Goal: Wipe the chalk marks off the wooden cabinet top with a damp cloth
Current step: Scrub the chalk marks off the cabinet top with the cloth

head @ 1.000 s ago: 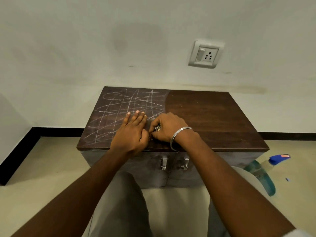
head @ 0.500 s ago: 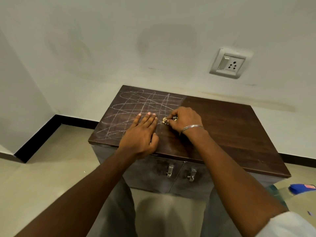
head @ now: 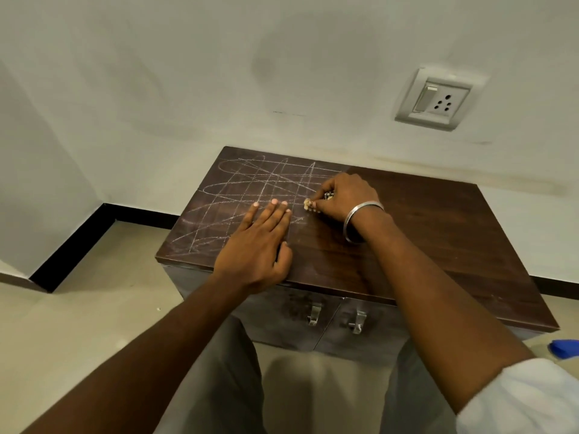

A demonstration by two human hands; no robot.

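Note:
White chalk marks (head: 250, 183) criss-cross the left half of the dark wooden cabinet top (head: 438, 233); its right half is bare wood. My left hand (head: 260, 242) lies flat on the top near the front edge, fingers straight over the chalk lines. My right hand (head: 344, 195), with a metal bangle on the wrist, grips a small wadded cloth (head: 308, 204) and presses it on the wood at the right border of the chalked area. Only a pale corner of the cloth shows past the fingers.
The cabinet stands against a white wall with a switch-and-socket plate (head: 434, 100) above it. Two metal door handles (head: 315, 313) are on its front. A blue-capped bottle (head: 565, 347) sits on the floor at the right. My knees are just below the cabinet.
My right hand has slid with the cloth from near the front edge toward the back, along the border of the chalked area. My left hand stays flat; the view has shifted.

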